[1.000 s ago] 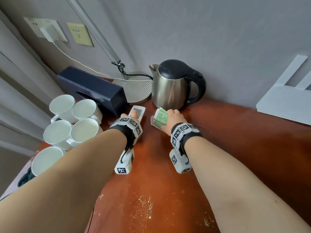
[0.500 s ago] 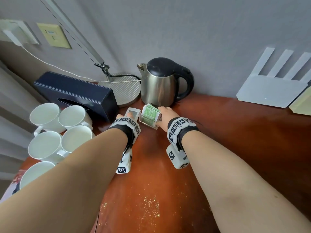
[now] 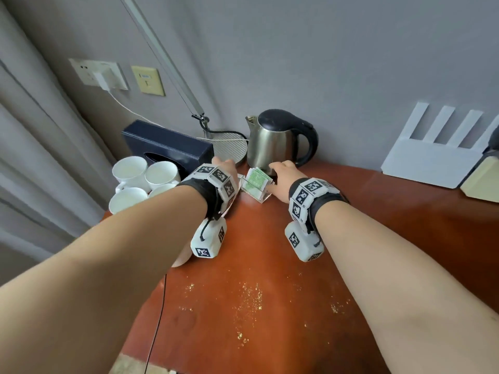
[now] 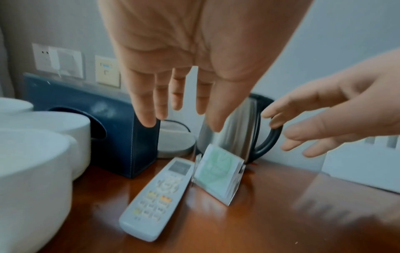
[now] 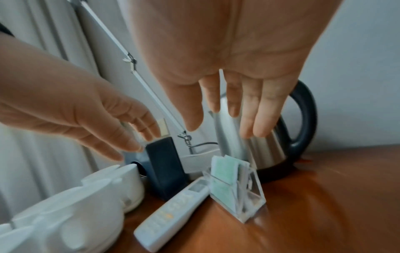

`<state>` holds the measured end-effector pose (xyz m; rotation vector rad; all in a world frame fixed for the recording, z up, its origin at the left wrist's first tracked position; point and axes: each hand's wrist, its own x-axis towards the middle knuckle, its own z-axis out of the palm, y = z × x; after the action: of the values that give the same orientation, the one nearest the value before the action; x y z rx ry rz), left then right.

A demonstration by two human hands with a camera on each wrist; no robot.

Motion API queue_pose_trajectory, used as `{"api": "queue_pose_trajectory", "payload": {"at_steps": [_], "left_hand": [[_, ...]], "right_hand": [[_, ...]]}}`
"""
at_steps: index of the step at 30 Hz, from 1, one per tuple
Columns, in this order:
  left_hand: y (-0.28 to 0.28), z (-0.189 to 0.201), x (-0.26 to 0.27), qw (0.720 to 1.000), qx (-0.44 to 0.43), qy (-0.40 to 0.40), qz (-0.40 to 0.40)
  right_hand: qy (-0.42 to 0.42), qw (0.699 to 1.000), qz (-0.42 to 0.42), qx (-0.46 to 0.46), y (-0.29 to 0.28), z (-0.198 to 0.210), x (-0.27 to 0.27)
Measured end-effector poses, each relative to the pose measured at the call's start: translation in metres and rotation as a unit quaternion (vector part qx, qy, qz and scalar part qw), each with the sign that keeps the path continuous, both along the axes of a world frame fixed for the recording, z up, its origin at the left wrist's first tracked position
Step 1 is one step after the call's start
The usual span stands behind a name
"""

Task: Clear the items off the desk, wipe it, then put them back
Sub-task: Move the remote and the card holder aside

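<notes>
Here, your white remote [image 4: 157, 200] lies flat on the glossy reddish-brown tabletop [image 3: 270, 265], its long axis running from near you toward the wall, screen end pointing at the round ribbed lamp base [image 3: 229, 149]. Just beside it on the right stands a clear plastic holder [image 5: 237, 191] of green-printed sachets, leaning back. Behind that sits a brushed-steel kettle [image 3: 272, 143] with a black handle. Smooth white cups [image 3: 140, 182] cluster left, by a dark blue box [image 3: 167, 145]. Your left hand [image 4: 184, 56] and right hand [image 5: 236, 51] hover above, each grip empty, fingers straight.
</notes>
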<state>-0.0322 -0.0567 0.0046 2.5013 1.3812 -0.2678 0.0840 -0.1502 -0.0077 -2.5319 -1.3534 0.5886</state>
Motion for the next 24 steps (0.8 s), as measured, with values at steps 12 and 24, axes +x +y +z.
{"api": "queue_pose_trajectory", "payload": {"at_steps": [12, 24], "left_hand": [[-0.041, 0.036, -0.194, 0.979, 0.053, -0.071, 0.186], [0.014, -0.064, -0.334, 0.992, -0.059, 0.052, 0.102]], "right_hand": [[-0.022, 0.975, 0.221, -0.003, -0.027, 0.051, -0.127], [0.047, 0.973, 0.217, -0.056, 0.023, -0.006, -0.278]]}}
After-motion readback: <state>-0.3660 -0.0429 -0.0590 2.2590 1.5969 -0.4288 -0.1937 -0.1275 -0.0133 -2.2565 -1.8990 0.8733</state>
